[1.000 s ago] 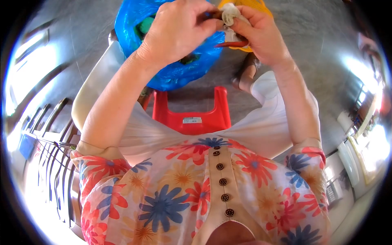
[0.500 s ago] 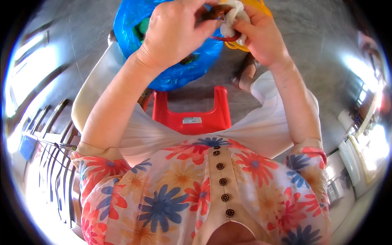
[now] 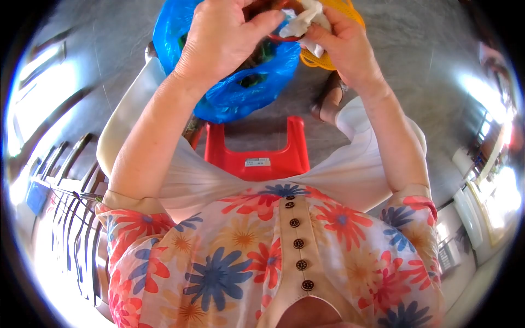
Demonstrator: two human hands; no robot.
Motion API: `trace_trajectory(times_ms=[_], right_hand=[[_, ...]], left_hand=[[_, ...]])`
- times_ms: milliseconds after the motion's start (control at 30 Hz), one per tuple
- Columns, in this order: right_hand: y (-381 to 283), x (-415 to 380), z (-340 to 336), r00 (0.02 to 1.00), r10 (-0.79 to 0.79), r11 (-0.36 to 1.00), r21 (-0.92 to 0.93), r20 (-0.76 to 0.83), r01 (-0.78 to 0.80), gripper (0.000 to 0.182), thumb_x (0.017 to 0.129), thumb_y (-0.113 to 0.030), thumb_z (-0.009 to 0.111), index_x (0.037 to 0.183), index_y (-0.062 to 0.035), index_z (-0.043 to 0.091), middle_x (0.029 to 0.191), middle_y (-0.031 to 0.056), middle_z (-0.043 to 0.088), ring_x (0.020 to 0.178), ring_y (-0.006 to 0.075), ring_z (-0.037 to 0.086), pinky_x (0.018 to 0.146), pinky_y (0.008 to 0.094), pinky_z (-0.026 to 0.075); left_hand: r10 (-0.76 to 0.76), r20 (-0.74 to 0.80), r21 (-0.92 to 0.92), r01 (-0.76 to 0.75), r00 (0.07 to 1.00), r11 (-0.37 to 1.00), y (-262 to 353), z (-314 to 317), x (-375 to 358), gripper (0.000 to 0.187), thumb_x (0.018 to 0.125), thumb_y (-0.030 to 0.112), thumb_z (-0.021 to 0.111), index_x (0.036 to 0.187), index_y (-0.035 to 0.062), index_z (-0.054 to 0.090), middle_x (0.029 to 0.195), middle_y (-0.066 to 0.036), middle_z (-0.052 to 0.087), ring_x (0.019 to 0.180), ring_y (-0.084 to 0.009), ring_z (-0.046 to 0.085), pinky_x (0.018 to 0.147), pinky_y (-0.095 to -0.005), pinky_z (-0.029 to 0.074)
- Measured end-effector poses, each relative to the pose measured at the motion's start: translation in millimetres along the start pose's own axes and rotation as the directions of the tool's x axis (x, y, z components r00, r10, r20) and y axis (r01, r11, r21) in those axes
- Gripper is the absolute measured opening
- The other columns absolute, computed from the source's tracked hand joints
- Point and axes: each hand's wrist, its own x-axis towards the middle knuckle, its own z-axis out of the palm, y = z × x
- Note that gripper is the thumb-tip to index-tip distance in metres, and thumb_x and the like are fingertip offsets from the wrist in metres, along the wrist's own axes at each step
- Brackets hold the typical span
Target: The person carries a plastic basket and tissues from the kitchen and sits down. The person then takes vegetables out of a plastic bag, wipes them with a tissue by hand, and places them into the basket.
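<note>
Near the top edge, my left hand (image 3: 221, 41) has its fingers closed on a dark reddish-brown object (image 3: 268, 7) with a red rim, too blurred and cut off to name. A crumpled white cloth or tissue (image 3: 306, 21) is pinched in my right hand (image 3: 350, 46), against that object's right side. Both hands are above a blue plastic bag (image 3: 235, 101), which holds dark green leafy stuff (image 3: 252, 81). My left hand covers part of the bag.
A yellow basket (image 3: 322, 60) stands behind my right hand. Between my legs is a red plastic stool (image 3: 262, 164) with a white label. Dark chair-like slats (image 3: 71, 158) stand at the left. Grey floor (image 3: 426, 109) surrounds my feet.
My left hand and the reddish-brown object have moved left and slightly up. My right hand has shifted a little left with the white cloth, and more of the bag's contents shows.
</note>
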Motion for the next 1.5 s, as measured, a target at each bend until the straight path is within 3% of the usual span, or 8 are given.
trace_trajectory(times_ms=[300, 400, 500, 600, 967, 1100, 1300, 1500], right_hand=[[0, 0, -5, 0.994, 0.082, 0.995, 0.061, -0.072, -0.077, 0.013, 0.09, -0.012, 0.05, 0.096, -0.0027, 0.058, 0.078, 0.0003, 0.059, 0.064, 0.0067, 0.054, 0.055, 0.0179, 0.042], [-5, 3, -2, 0.974, 0.216, 0.892, 0.421, -0.071, -0.167, 0.017, 0.091, -0.015, 0.049, 0.098, -0.0026, 0.057, 0.08, 0.0022, 0.061, 0.068, 0.0094, 0.058, 0.058, 0.0201, 0.046], [1, 10, -27, 0.947, 0.157, 0.745, 0.596, 0.279, -0.299, 0.02, 0.092, -0.016, 0.047, 0.103, -0.0025, 0.056, 0.085, 0.0041, 0.063, 0.072, 0.0121, 0.061, 0.063, 0.0228, 0.049], [-24, 3, -5, 0.983, 0.147, 0.871, 0.486, -0.109, -0.076, 0.022, 0.092, -0.016, 0.046, 0.107, -0.0029, 0.054, 0.091, 0.0061, 0.062, 0.08, 0.0141, 0.061, 0.069, 0.0255, 0.049], [1, 6, -12, 0.973, -0.127, 0.982, -0.161, -0.195, 0.096, 0.025, 0.087, -0.026, 0.056, 0.086, -0.0022, 0.065, 0.063, 0.0004, 0.059, 0.057, 0.0061, 0.051, 0.052, 0.0235, 0.041], [-13, 6, -6, 0.952, -0.067, 0.984, 0.14, -0.299, 0.113, 0.026, 0.093, -0.02, 0.047, 0.107, 0.0, 0.054, 0.096, 0.008, 0.061, 0.088, 0.0158, 0.059, 0.076, 0.0275, 0.048], [-12, 8, -34, 0.966, 0.059, 0.969, 0.246, -0.254, 0.006, 0.025, 0.092, -0.019, 0.047, 0.104, 0.0021, 0.054, 0.085, 0.0025, 0.058, 0.077, 0.0101, 0.055, 0.074, 0.0228, 0.043], [-17, 7, -18, 0.977, -0.214, 0.913, -0.354, 0.01, 0.203, 0.012, 0.085, -0.007, 0.048, 0.092, -0.0028, 0.057, 0.076, -0.0024, 0.054, 0.065, 0.005, 0.048, 0.058, 0.0198, 0.039]], left_hand=[[-0.115, 0.258, -0.029, 0.127, 0.959, 0.991, -14, 5, -2, 0.035, 0.082, 0.012, 0.063, 0.114, 0.0006, 0.055, 0.091, -0.003, 0.062, 0.082, -0.009, 0.057, 0.076, -0.0209, 0.046], [-0.069, 0.274, -0.023, 0.079, 0.959, 0.997, -15, 5, 0, 0.038, 0.082, 0.009, 0.062, 0.118, 0.0007, 0.052, 0.093, -0.003, 0.061, 0.085, -0.008, 0.056, 0.077, -0.0213, 0.045], [-0.161, 0.222, -0.059, 0.178, 0.962, 0.982, 4, 3, 1, 0.031, 0.079, 0.0, 0.059, 0.109, -0.0027, 0.054, 0.086, -0.001, 0.059, 0.078, -0.0074, 0.054, 0.073, -0.0208, 0.044], [-0.1, 0.156, -0.223, 0.133, 0.983, 0.966, -10, 1, 6, 0.034, 0.079, -0.001, 0.059, 0.113, -0.0015, 0.053, 0.089, -0.001, 0.059, 0.078, -0.0086, 0.054, 0.073, -0.0213, 0.044], [-0.138, 0.116, -0.246, 0.163, 0.984, 0.956, -13, 6, 0, 0.037, 0.084, 0.014, 0.061, 0.117, 0.0008, 0.052, 0.092, -0.005, 0.063, 0.086, -0.0121, 0.06, 0.073, -0.0216, 0.048], [-0.158, 0.126, -0.336, 0.191, 0.979, 0.922, -10, 5, 1, 0.039, 0.084, 0.016, 0.062, 0.118, 0.0008, 0.051, 0.092, -0.007, 0.063, 0.086, -0.0141, 0.062, 0.072, -0.023, 0.05], [-0.159, 0.121, -0.409, 0.195, 0.98, 0.891, -13, 5, 1, 0.039, 0.084, 0.014, 0.062, 0.118, 0.0003, 0.05, 0.092, -0.007, 0.063, 0.085, -0.0142, 0.062, 0.071, -0.0226, 0.05], [-0.118, 0.131, -0.232, 0.146, 0.984, 0.962, -14, 11, -2, 0.041, 0.083, 0.012, 0.062, 0.121, 0.0002, 0.049, 0.097, -0.008, 0.062, 0.085, -0.0119, 0.06, 0.073, -0.0222, 0.048]])
